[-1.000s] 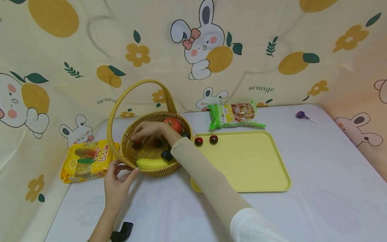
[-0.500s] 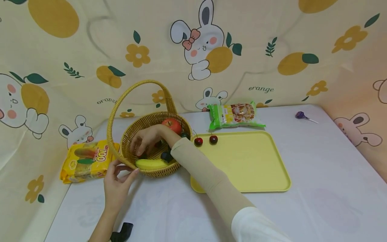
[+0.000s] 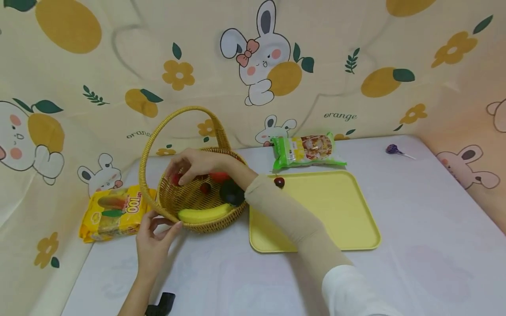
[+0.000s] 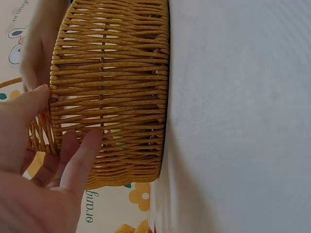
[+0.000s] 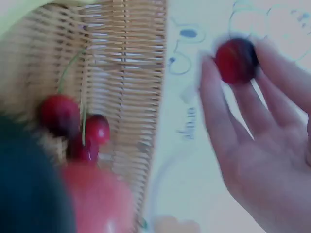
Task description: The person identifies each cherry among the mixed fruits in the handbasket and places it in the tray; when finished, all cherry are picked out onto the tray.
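In the head view my left hand [image 3: 153, 243] grips the wicker basket [image 3: 215, 226] at the rim, by the foot of its handle. The left wrist view shows its fingertips [image 4: 91, 141] against the woven side. My right hand [image 3: 197, 164] is raised over the basket's back left rim. A dark red cherry [image 5: 236, 60] is pinched between its fingertips, with no stem showing. Inside the basket lie a banana [image 3: 205, 214], a red apple [image 5: 99, 199], several stemmed cherries [image 5: 59, 112] and a dark green rounded thing [image 5: 29, 184]. My right forearm partly covers the apple in the head view.
A yellow tray [image 3: 336, 219] lies right of the basket, a cherry [image 3: 279, 182] at its back edge. Behind it is a green snack bag [image 3: 310, 151]. A yellow packet [image 3: 114, 213] leans left of the basket. A lollipop [image 3: 393, 149] lies back right.
My right hand has risen from the basket's inside towards its back left rim, bringing a cherry up. My right forearm now hides one cherry by the tray. The left hand stays put.
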The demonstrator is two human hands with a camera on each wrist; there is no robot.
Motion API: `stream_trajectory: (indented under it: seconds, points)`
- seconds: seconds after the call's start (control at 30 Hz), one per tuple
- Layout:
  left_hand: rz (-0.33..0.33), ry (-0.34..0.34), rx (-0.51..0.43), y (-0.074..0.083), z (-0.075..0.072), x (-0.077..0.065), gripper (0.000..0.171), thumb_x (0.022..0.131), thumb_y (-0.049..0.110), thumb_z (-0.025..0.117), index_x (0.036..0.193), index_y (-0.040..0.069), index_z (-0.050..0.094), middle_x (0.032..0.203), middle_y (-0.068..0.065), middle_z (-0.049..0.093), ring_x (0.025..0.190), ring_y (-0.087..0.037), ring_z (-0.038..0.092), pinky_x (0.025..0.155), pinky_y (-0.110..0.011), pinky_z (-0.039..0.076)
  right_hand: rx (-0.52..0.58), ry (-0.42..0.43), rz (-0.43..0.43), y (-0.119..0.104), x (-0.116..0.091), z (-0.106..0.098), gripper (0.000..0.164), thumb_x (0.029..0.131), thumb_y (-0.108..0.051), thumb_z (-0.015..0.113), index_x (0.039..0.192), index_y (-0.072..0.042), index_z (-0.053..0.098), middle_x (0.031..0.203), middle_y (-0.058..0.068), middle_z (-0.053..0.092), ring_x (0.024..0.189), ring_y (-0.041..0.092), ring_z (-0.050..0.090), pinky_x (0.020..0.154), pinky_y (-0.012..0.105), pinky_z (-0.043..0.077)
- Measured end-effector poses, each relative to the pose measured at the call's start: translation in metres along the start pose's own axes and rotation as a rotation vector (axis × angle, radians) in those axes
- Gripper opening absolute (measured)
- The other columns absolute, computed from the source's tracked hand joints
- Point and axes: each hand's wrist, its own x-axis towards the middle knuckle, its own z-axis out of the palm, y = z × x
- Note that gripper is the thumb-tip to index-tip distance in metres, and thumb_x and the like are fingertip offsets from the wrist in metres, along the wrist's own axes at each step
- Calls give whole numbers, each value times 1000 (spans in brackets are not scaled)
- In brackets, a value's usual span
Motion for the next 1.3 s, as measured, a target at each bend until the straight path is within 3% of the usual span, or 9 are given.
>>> stream_trajectory:
  seconds: [0.13,0.27,0.4,0.6,0.87,1.1,1.2,1.3]
  points:
    - [11,-2,-12,-1,2,0,54,78,-19,74,126,-14,49,110,-17,57,90,-13,63,68,-18,59,-111,199,-133,-10,-56,-10,29,92,1,68,121,4,64,119,14,65,109,19,62,96,29,53]
    - [-11,7,1,0,2,0,54,78,-18,75,126,-12,51,108,-16,58,89,-12,63,68,-18,59,-159,411,-149,-6,-125,-19,29,91,2,69,119,3,64,121,14,63,108,23,63,94,34,56]
    - [-16,15,-1,2,1,0,54,77,-19,74,126,-13,50,109,-17,57,90,-12,62,68,-18,59,-155,565,-81,14,-184,-29,32,88,5,71,119,2,63,121,14,62,106,29,63,87,36,59]
    - [-10,9,3,3,1,0,54,78,-19,74,126,-14,49,111,-17,56,91,-13,61,69,-17,59,-168,666,58,53,-245,-33,42,88,4,72,128,5,59,125,24,60,108,34,63,88,30,58]
    - [-35,26,2,3,2,0,54,77,-20,74,125,-14,50,111,-18,56,91,-14,61,68,-17,59,-166,705,134,85,-282,-36,44,86,10,71,127,13,55,126,32,55,111,41,61,89,27,57]
    - [-73,27,41,6,1,0,53,80,-16,74,127,-11,50,112,-16,57,91,-13,61,70,-17,59,-196,671,156,92,-287,-39,47,84,9,74,128,11,57,116,27,63,108,39,61,89,34,58]
    - [-55,22,38,4,1,0,54,79,-16,74,127,-12,49,111,-16,57,91,-12,62,70,-17,59,-225,652,163,94,-289,-38,45,84,8,74,126,11,59,111,23,67,105,37,63,89,36,58]
    - [-21,21,18,2,2,0,55,77,-20,74,126,-14,49,109,-17,57,90,-12,62,69,-17,59,-252,637,146,97,-290,-38,41,83,7,75,122,11,60,110,20,68,103,30,65,87,30,58]
